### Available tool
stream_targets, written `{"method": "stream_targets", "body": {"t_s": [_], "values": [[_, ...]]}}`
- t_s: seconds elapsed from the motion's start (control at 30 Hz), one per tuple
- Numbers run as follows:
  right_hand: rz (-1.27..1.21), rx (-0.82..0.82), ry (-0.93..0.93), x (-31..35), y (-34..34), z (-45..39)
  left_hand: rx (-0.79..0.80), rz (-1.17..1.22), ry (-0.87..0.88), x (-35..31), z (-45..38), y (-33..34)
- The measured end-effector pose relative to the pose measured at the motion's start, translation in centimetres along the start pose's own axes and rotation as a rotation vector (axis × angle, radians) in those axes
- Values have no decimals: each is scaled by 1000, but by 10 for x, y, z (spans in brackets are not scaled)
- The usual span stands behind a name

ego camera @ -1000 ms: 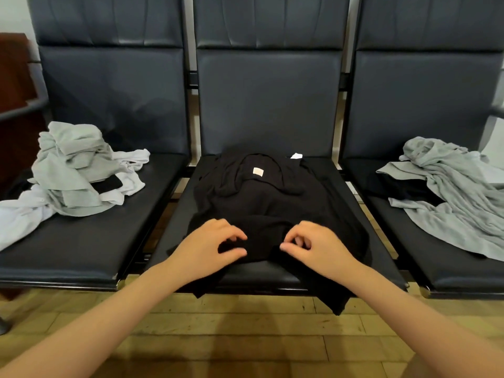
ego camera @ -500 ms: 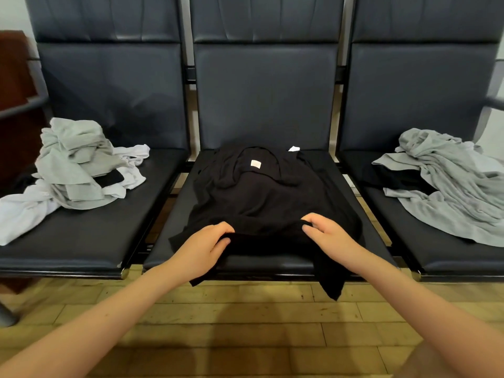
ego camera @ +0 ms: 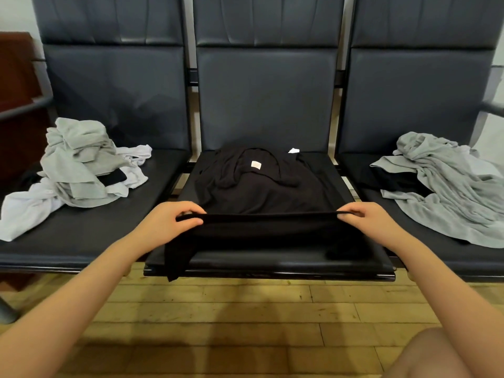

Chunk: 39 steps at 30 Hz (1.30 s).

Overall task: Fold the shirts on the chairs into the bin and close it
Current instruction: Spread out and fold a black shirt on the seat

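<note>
A black shirt (ego camera: 259, 186) lies on the middle chair seat (ego camera: 272, 264), its collar and small label toward the backrest. My left hand (ego camera: 169, 222) pinches the near hem at its left end. My right hand (ego camera: 373, 219) pinches the same hem at its right end. Between them the hem is stretched taut and raised a little above the seat. A corner of the shirt hangs over the seat's front edge on the left. No bin is in view.
A heap of grey and white shirts (ego camera: 81, 170) sits on the left chair. On the right chair lie a grey shirt (ego camera: 447, 186) and a black one (ego camera: 395, 181) under it. A wooden floor (ego camera: 245, 323) runs below. A brown cabinet (ego camera: 16, 105) stands far left.
Both hands moved apart from the middle of the near hem to its ends, took hold of it and lifted it taut. The right-hand overhang of cloth was drawn up.
</note>
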State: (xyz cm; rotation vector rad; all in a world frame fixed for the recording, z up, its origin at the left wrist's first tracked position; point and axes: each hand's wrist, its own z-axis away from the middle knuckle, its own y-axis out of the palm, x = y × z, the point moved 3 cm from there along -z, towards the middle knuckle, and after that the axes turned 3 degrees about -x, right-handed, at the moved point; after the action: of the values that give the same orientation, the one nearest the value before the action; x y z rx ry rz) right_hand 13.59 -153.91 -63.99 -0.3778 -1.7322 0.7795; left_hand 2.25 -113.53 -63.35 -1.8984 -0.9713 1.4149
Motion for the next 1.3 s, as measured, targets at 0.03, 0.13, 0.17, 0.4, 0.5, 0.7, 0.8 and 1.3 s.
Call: {"method": "stream_targets", "body": {"t_s": [0.03,0.13,0.17,0.4,0.5,0.7,0.8,1.3], "values": [[-104,-19,45,-4,-3,1,-4,33,-19,4,1,-1],[-274,-83,92,-6,0,5,-58,189,-89,7,4,6],[-275,-100,78,-3,5,6,-64,194,-81,5,5,13],[-58,-49,-51,16,39,25,-101,118,-25,-23,24,46],[9,48,-59,15,38,37,-47,76,-27,-25,33,50],[-1,138,-65,15,26,47,75,141,-24,-34,45,53],[-91,17,-49,13,10,33,-16,238,-60,-33,27,35],[2,-111,129,45,-53,-137,-161,-174,-56,14,-129,-64]]}}
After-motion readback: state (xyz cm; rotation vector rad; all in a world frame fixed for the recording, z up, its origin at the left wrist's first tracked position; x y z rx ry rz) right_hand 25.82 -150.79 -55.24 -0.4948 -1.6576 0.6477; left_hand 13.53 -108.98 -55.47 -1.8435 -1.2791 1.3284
